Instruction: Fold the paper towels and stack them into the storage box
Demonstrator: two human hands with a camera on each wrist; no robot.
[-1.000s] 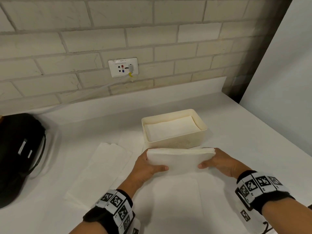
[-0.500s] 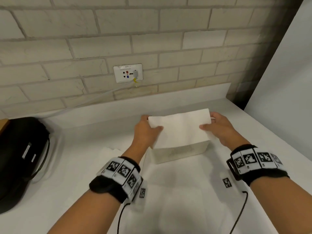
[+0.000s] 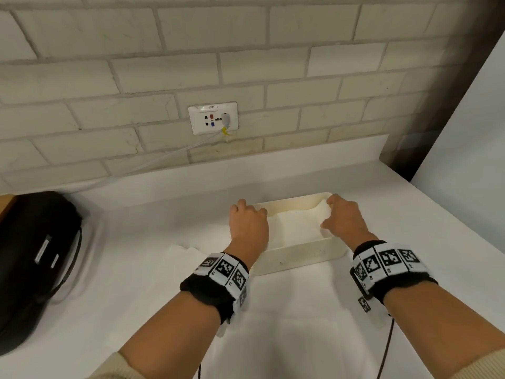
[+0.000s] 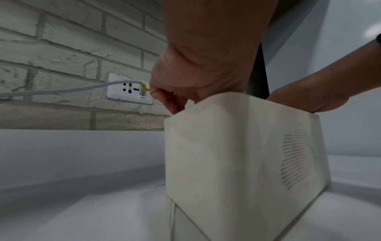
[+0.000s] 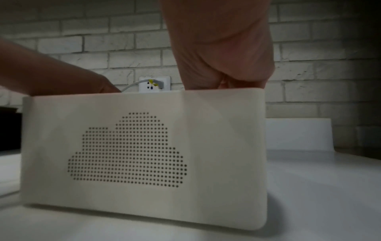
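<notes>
A: Going left to right, what's there?
B: Left hand (image 3: 247,222) curled at the box (image 3: 300,257) edge, grip unclear. The white folded towel (image 3: 293,228) lies inside the cream box with its dotted cloud; right hand (image 3: 345,221) pinches its far corner

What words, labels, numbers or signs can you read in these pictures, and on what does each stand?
"BPP-1", roughly; small and blurred: top of the wall socket plate.
Small print under the plug on that plate: too blurred to read.
Coded square markers on the wristbands: patterns; their tiny captions are unreadable.
Storage box: a dotted cloud shape, no words.
</notes>
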